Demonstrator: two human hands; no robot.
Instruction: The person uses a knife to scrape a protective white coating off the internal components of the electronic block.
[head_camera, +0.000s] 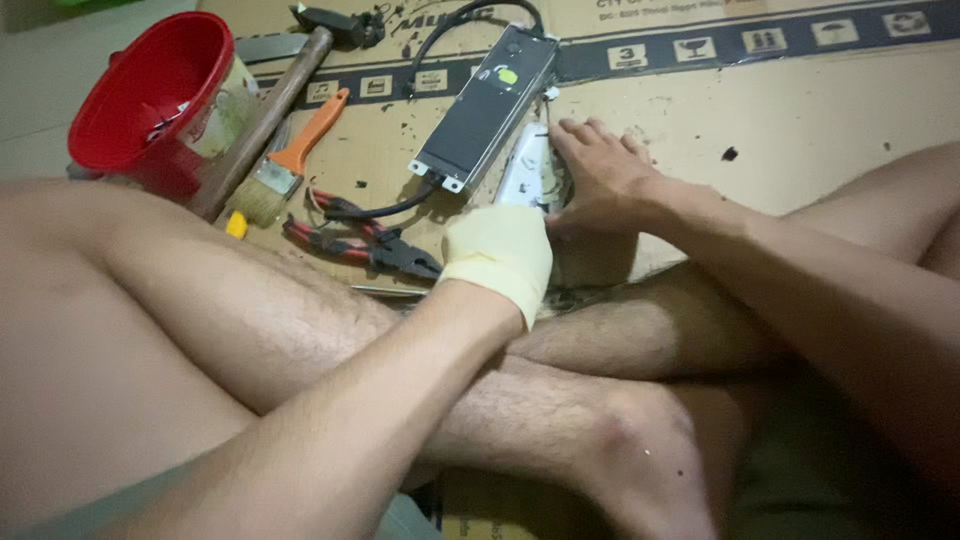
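While the person sits cross-legged on flattened cardboard (800, 130) spread on the floor, both hands meet over a small white plastic part (527, 165) lying just near of a long dark rectangular electrical box (485, 105). The left hand (497, 255), wearing a pale yellow glove, is curled at the near end of the white part; whether it actually grips it cannot be told, since the glove hides the fingers. The right hand (600, 180) is bare and lies flat and spread, fingers pressing on the far right side of the white part, not closed around anything. The white part looks like a light, rigid plastic housing, likely smooth and a little slippery, so it would be best held by its long edges rather than its thin ends, which could crack. The dark box, with a black cable (380, 210) running from its near end, looks heavier and stiff. To the left lie red-handled pliers (360, 245), a paintbrush with an orange handle (285, 165), a hammer with a wooden handle (265, 115), and a red plastic cup (150, 95) at the far left.
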